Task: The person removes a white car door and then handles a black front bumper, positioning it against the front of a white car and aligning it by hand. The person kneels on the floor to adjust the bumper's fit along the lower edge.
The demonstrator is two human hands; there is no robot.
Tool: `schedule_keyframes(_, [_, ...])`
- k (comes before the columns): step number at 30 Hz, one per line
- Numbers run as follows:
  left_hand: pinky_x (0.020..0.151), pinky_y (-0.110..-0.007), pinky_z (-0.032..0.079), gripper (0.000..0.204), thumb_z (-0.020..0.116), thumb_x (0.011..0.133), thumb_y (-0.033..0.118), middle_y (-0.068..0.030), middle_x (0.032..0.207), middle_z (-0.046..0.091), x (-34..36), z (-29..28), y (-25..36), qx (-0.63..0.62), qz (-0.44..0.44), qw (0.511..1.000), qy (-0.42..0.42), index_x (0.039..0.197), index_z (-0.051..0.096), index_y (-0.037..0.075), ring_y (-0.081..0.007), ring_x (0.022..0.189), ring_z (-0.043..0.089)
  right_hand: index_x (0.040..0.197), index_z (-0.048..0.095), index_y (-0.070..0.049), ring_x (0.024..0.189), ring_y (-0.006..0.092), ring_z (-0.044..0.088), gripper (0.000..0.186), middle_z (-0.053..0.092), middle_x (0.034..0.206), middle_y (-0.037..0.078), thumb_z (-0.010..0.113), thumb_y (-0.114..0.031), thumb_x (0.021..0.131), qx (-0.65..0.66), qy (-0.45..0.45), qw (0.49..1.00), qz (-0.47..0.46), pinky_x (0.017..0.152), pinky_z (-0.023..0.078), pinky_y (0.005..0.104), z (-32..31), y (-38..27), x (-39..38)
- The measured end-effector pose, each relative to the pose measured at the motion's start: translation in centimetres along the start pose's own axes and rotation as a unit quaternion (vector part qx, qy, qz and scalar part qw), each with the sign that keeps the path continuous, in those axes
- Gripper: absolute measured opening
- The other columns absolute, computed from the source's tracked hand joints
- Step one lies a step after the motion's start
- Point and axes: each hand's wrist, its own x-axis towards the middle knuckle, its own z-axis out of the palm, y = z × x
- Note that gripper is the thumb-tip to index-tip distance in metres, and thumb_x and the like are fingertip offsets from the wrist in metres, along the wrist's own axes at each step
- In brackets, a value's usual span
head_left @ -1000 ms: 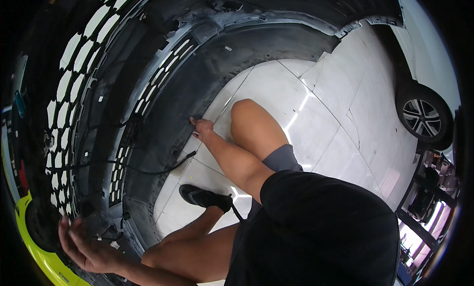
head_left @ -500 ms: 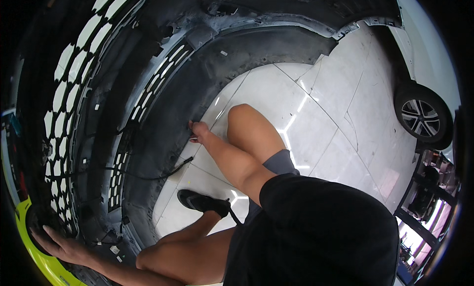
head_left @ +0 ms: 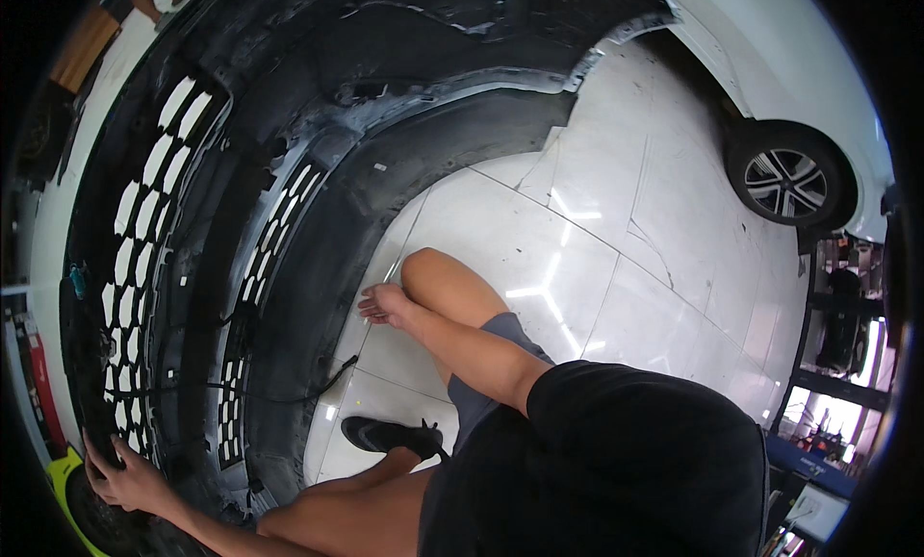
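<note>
A large black car bumper (head_left: 318, 268), its inner side toward me, curves across the left and the top of the view. White honeycomb openings show through its grille (head_left: 144, 240). My left hand (head_left: 130, 478) rests at the bumper's outer edge at the lower left, fingers spread. My right hand (head_left: 387, 305) hovers beside the bumper's inner rim, over the floor and next to my bent knee. Its fingers are loosely stretched, with nothing seen in them. A thin black cable (head_left: 289, 397) runs across the bumper and its loose end sticks out over the floor.
A white car (head_left: 808, 37) with a dark alloy wheel (head_left: 787, 185) stands at the upper right. A dark shelf rack (head_left: 837, 365) is at the far right. Yellow-green bodywork (head_left: 69, 490) shows at the lower left, and glossy white tiles (head_left: 520, 220) cover the floor.
My right hand has come away from the bumper's rim and its fingers have loosened. My left hand stays at the bumper's edge. The whole view has shifted, showing more beyond the bumper at left.
</note>
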Motion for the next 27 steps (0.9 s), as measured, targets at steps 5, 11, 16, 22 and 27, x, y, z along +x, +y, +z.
schedule_keyframes(5, [0.100, -0.056, 0.041, 0.057, 0.062, 0.089, 0.039, -0.0142, 0.136, 0.048, -0.3, -0.3, 1.8, -0.003, -0.013, 0.999, -0.037, 0.142, 0.042, 0.046, -0.0376, 0.129, 0.042, 0.115, 0.058, -0.005, 0.083, 0.0238, 0.065, 0.029, 0.066, 0.102, 0.012, 0.049, -0.021, 0.094, -0.008, -0.077, 0.984, -0.163, 0.069, 0.052, 0.0351, -4.1, -6.5, -3.8])
schedule_keyframes(11, [0.106, -0.052, 0.038, 0.078, 0.066, 0.087, 0.027, -0.0335, 0.139, 0.039, -0.4, 0.1, 1.4, -0.027, 0.095, 0.995, 0.002, 0.153, 0.025, 0.035, -0.0471, 0.128, 0.040, 0.116, 0.061, -0.001, 0.077, 0.0241, 0.066, 0.032, 0.067, 0.093, 0.014, 0.049, -0.017, 0.091, -0.183, 0.179, 0.913, -0.318, 0.069, 0.055, 0.0377, -19.6, -9.2, -5.1])
schedule_keyframes(16, [0.105, -0.052, 0.038, 0.080, 0.066, 0.086, 0.026, -0.0339, 0.140, 0.038, -0.4, -0.6, 0.1, 0.022, 0.091, 0.995, -0.045, 0.153, 0.024, 0.033, -0.0494, 0.129, 0.038, 0.143, 0.034, 0.001, 0.138, 0.0467, 0.031, 0.066, 0.029, 0.149, 0.030, 0.054, -0.020, 0.084, -0.632, 0.301, 0.694, -0.169, 0.103, 0.036, 0.0631, -22.9, -2.6, -8.3])
schedule_keyframes(22, [0.109, -0.052, 0.034, 0.079, 0.065, 0.085, 0.025, -0.0339, 0.139, 0.038, 0.0, 1.2, -1.1, 0.022, 0.119, 0.992, -0.022, 0.153, 0.025, 0.031, -0.0476, 0.129, 0.038, 0.146, 0.029, 0.002, 0.143, 0.0496, 0.018, 0.068, 0.020, 0.153, 0.031, 0.052, -0.020, 0.086, -0.675, 0.288, 0.657, -0.174, 0.107, 0.025, 0.0692, -22.6, 2.7, -8.3])
schedule_keyframes(27, [0.110, -0.051, 0.031, 0.078, 0.065, 0.084, 0.025, -0.0348, 0.137, 0.040, 0.6, 2.1, -1.6, 0.020, 0.158, 0.987, -0.013, 0.153, 0.027, 0.029, -0.0460, 0.129, 0.039, 0.148, 0.030, -0.003, 0.143, 0.0473, 0.019, 0.073, 0.022, 0.153, 0.029, 0.060, -0.025, 0.085, -0.687, 0.295, 0.626, -0.224, 0.106, 0.028, 0.0690, -23.0, 4.2, -6.4])
